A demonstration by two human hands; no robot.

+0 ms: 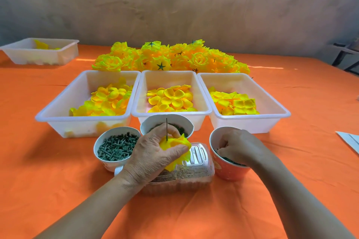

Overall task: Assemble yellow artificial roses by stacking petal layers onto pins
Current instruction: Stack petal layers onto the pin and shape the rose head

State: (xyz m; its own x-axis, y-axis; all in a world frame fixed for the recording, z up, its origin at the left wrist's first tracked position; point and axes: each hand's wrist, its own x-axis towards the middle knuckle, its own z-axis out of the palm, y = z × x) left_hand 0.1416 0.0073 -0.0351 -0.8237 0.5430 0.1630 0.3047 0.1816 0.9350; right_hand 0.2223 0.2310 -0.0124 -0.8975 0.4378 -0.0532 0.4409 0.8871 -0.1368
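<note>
1. The half-built rose [178,145] is held just above the far left corner of the clear box [194,176], and the pin [166,129] stands upright through its middle. Probably the petal layers can be slid along the pin or fanned apart if the hold is loosened, because no locking piece is seen on top of them.
2. The bare upper end of the pin is left exposed above the box. A fingertip could be pricked, or the next piece could be pushed on crooked, if it is brought down off the centre.
3. The orange cup [229,169], just to the right of the box, could be tipped when the hand is pulled out at an angle, and the small dark pieces would be spilled on the surface [58,190].
4. The fingers [174,150] of the left hand [153,153] are closed around the rose and the petals are bunched by them.
5. The right hand [236,146] is dipped into the orange cup with curled fingers [223,144]. The tips are hidden, so it cannot be told whether a piece is pinched.
</note>
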